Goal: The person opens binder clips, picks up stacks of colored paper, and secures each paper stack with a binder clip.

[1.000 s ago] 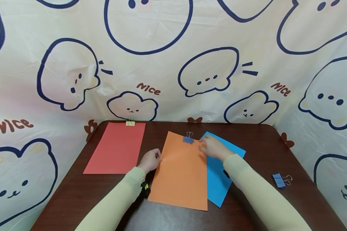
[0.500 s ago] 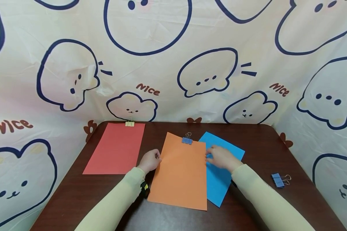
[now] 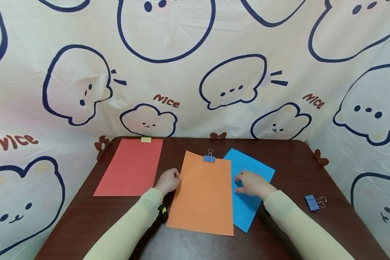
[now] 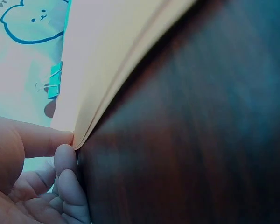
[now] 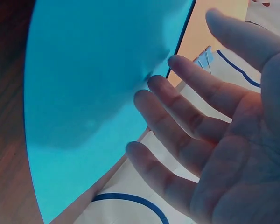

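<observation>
Orange paper (image 3: 203,198) lies in the middle of the table, with a blue binder clip (image 3: 209,159) gripping its top edge. My left hand (image 3: 169,181) pinches the left edge of the orange paper between thumb and fingertip. In the left wrist view more than one layer shows at that pinched edge (image 4: 80,143). Over a blue sheet (image 3: 247,213), which sticks out from behind the orange paper's right side, is my right hand (image 3: 252,185). Its fingers are spread and slightly bent, and the right wrist view shows nothing held in them.
Red paper (image 3: 130,169) with a yellow binder clip (image 3: 146,139) on its top edge lies on the left. Another blue binder clip (image 3: 313,203) rests at the right of the dark wooden table (image 3: 292,159). A patterned cloth (image 3: 188,83) hangs behind the table.
My right hand has left the orange paper's top right corner beside the clip and moved right and nearer, over the blue sheet. The left hand keeps its pinch.
</observation>
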Available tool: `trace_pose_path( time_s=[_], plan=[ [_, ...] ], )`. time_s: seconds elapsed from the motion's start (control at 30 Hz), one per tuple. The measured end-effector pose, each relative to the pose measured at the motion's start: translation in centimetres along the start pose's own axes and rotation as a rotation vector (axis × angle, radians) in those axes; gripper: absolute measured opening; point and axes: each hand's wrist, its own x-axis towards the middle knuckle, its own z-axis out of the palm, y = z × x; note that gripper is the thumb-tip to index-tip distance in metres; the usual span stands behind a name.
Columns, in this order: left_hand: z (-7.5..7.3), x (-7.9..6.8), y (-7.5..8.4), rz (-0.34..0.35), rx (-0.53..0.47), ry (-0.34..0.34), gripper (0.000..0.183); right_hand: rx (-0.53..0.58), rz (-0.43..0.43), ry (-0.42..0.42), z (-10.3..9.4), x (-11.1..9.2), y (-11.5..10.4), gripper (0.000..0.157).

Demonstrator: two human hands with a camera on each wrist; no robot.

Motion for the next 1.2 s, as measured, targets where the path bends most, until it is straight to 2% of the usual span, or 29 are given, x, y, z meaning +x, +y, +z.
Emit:
trace_pose_path(
  time_s=[0.3, 0.47, 0.67, 0.8, 0.9, 1.07, 1.13, 1.2],
  plan=[
    [-0.1, 0.0, 0.0, -0.051, -0.025, -0.002, 0.013, 0.024, 0.012, -0.035, 0.1, -0.6, -0.3, 0.050],
    [-0.3, -0.1, 0.3, -0.060, -0.024, -0.020, 0.020, 0.038, 0.019, -0.049, 0.0, -0.7, -0.4, 0.051],
    [-0.5, -0.4, 0.9, -0.032, 0.051, -0.047, 0.020, 0.032, 0.025, -0.049, -0.1, -0.8, -0.5, 0.051],
    [-0.4, -0.8, 1.4, -0.018, 0.128, -0.040, 0.027, 0.032, 0.022, -0.044, -0.1, -0.8, -0.6, 0.051],
    [-0.2, -1.4, 1.8, 0.052, 0.218, -0.008, 0.036, 0.036, 0.024, -0.042, -0.1, -0.9, -0.7, 0.051],
    [0.6, -3.1, 3.1, 0.276, 0.467, 0.042, 0.053, 0.041, 0.025, -0.037, -0.2, -0.9, -0.7, 0.051],
    [0.9, -4.1, 3.7, 0.354, 0.530, 0.002, 0.061, 0.043, 0.024, -0.033, -0.2, -0.9, -0.7, 0.051],
    [1.2, -5.0, 4.3, 0.421, 0.564, -0.074, 0.069, 0.046, 0.021, -0.030, -0.2, -0.9, -0.7, 0.051]
  ],
)
